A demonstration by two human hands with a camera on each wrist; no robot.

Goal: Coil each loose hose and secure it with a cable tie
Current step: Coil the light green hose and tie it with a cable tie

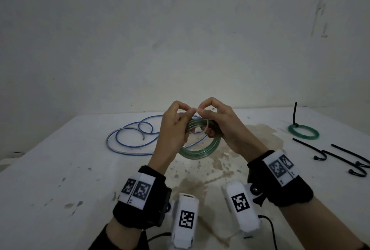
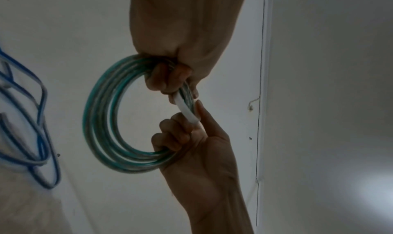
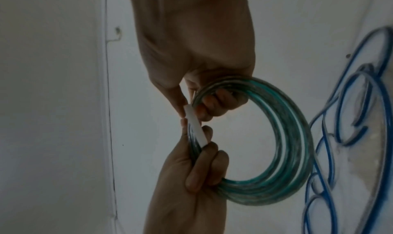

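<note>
Left hand (image 1: 172,127) is up over the counter (image 1: 60,169), its lower fingers curled round one side of the green coil (image 1: 200,149) and its thumb and forefinger pinching one end of the white tie (image 1: 206,129). Left of that coil, flat on the counter, lies the blue hose (image 1: 128,141), still in loose loops with one end curling inward. The green coil itself hangs clear of the counter between the two hands, several turns lying close together, and the white tie wraps across its upper part. From the left wrist view the tie (image 2: 187,110) shows as a flat white band crossing the strands (image 2: 102,120) between the two sets of fingers.

Right hand (image 1: 224,127) mirrors the other: fingers folded round the coil's right side, thumb and forefinger nipping the tie's other end, so the fingertips of both hands nearly meet above the coil. Beneath the coil the counter carries a brown stain (image 1: 220,161). Well to the right of the coil sits a second green coil (image 1: 303,132), already bound with a black tie (image 1: 295,115) whose tail stands upright. Nearer than that, three spare black ties (image 1: 340,157) lie loose, each hooked at one end.
</note>
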